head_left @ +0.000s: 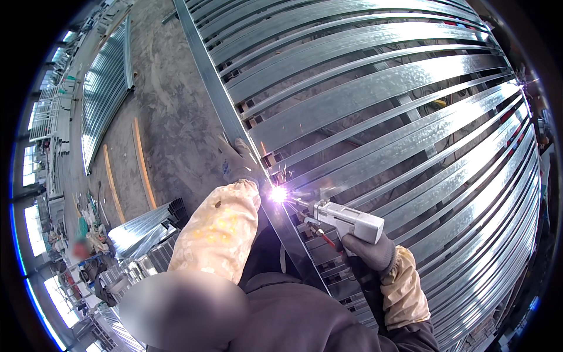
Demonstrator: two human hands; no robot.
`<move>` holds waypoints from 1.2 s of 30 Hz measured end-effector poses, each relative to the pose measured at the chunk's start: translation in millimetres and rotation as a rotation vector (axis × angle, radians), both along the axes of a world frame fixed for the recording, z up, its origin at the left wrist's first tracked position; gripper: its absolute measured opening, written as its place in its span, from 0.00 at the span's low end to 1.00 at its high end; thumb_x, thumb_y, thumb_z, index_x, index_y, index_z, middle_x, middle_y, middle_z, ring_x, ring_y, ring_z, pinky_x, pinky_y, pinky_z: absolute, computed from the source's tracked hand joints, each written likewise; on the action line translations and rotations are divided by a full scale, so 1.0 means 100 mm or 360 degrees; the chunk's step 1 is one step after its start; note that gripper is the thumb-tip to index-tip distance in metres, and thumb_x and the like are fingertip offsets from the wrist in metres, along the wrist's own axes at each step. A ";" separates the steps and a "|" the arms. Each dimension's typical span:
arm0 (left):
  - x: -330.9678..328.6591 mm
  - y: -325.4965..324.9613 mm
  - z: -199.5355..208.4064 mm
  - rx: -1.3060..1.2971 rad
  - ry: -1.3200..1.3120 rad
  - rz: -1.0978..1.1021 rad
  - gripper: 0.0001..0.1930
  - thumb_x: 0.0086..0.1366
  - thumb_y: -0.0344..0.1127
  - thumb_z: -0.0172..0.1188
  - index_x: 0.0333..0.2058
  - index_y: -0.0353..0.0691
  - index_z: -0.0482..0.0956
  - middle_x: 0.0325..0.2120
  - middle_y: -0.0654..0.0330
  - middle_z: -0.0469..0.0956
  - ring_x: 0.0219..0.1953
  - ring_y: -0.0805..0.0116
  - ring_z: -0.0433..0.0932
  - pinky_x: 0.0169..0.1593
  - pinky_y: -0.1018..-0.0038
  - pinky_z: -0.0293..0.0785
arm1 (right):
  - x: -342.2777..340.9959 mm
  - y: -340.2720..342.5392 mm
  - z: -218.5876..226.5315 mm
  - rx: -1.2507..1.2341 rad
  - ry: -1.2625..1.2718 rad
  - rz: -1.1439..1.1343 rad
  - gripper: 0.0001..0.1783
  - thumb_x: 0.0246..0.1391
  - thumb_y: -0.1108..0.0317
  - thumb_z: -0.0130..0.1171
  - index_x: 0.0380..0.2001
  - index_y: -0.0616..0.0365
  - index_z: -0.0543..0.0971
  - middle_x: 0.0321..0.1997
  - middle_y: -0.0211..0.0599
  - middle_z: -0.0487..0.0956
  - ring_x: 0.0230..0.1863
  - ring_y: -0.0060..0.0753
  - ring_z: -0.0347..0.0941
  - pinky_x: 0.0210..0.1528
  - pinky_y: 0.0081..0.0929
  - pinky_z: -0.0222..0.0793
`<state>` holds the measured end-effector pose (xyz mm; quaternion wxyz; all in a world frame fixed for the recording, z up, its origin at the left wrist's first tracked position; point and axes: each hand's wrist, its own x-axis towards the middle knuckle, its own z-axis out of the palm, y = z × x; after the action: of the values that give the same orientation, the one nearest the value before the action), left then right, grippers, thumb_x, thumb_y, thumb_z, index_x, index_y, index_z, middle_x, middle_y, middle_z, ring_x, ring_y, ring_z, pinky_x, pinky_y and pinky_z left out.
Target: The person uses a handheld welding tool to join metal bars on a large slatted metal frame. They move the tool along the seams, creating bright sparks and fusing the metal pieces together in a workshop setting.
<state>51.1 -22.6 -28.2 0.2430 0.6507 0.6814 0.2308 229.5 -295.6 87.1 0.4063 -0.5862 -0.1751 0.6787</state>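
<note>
In my right hand (372, 249), gloved in dark grey, is a white and grey welding gun (352, 222) pointing left. A bright violet-white arc with sparks glares at its tip, on the long galvanized steel side rail (220, 105) of a slatted metal frame. The glare hides the exact weld spot. My left hand (239, 161), in a dark glove, lies against the outer side of that rail just beyond the arc, fingers stretched and apart. Flat steel slats (328, 117) run from the rail to the right. Both forearms wear tan protective sleeves (218, 226).
A dark cable (369, 287) hangs from the gun. Another slatted metal panel (108, 94) stands at the far left, with orange strips (142, 164) on the concrete floor. Stacked metal profiles (146, 232) lie left of my arm. A second bright spark glints at the far right.
</note>
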 end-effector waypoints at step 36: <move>0.04 0.06 0.00 -0.0134 -0.0051 0.0068 0.30 0.76 0.44 0.42 0.69 0.31 0.52 0.66 0.36 0.62 0.67 0.41 0.63 0.68 0.57 0.62 | 0.01 -0.11 0.05 -0.0094 0.0050 0.0009 0.23 0.60 0.66 0.59 0.57 0.62 0.75 0.32 0.32 0.81 0.29 0.20 0.77 0.31 0.22 0.74</move>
<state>54.9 -16.7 -28.2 0.2760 0.6215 0.7002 0.2175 230.2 -306.3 92.2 0.3896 -0.5867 -0.1503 0.6939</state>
